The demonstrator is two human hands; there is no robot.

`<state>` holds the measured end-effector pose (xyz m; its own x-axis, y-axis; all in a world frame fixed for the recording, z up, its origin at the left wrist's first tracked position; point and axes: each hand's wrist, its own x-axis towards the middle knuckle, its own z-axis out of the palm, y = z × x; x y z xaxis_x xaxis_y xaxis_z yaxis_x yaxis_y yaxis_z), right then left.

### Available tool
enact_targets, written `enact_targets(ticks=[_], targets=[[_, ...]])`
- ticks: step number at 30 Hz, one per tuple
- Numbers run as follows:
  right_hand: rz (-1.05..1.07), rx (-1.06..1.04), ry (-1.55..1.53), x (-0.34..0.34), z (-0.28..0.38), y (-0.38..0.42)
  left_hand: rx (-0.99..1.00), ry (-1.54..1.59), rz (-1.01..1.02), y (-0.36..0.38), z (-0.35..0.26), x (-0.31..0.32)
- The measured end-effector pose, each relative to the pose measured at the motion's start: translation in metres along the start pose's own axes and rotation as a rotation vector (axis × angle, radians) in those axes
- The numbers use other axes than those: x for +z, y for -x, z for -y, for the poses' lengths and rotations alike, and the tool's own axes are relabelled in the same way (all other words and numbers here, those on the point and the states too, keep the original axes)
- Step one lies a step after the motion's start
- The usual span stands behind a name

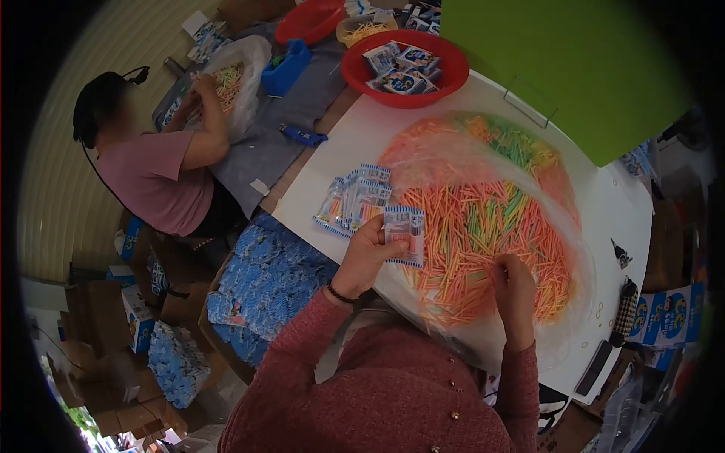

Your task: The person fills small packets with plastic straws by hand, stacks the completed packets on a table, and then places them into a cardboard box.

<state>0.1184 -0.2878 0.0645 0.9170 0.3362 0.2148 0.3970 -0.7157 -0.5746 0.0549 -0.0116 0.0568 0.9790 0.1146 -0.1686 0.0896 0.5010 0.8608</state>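
Observation:
A small blue-and-white packet (pixel 405 235) is pinched between the thumb and fingers of my left hand (pixel 370 253), above the near edge of a large clear plastic bag (pixel 400 291). Thin pink, yellow and green sticks (pixel 491 226) fill the opened bag. My right hand (pixel 516 291) is over the sticks at the bag's near right part, its fingers drawn together and pointing down; what they hold, if anything, is too small to tell. Several similar packets (pixel 359 198) lie overlapping on the white table (pixel 310 177), just beyond my left hand.
A red bowl (pixel 355 68) with packets stands at the table's far side. A box of blue packets (pixel 272 272) is at lower left. Keys (pixel 621 253) and a phone (pixel 594 368) lie at right. A co-worker (pixel 162 162) sits at left beside a blue tape dispenser (pixel 285 72).

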Motion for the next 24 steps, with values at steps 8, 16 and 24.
enact_targets(ticks=[8,16,24], targets=[[-0.146,-0.179,0.193,-0.008,-0.003,-0.008,0.072,0.016,-0.147,-0.001,-0.015,-0.016],[0.113,-0.03,-0.273,0.014,0.046,-0.018,0.476,-1.492,-0.613,-0.041,-0.025,-0.078],[0.301,0.043,-0.87,0.146,0.108,-0.071,-0.084,-1.482,-0.577,-0.042,-0.037,-0.096]])
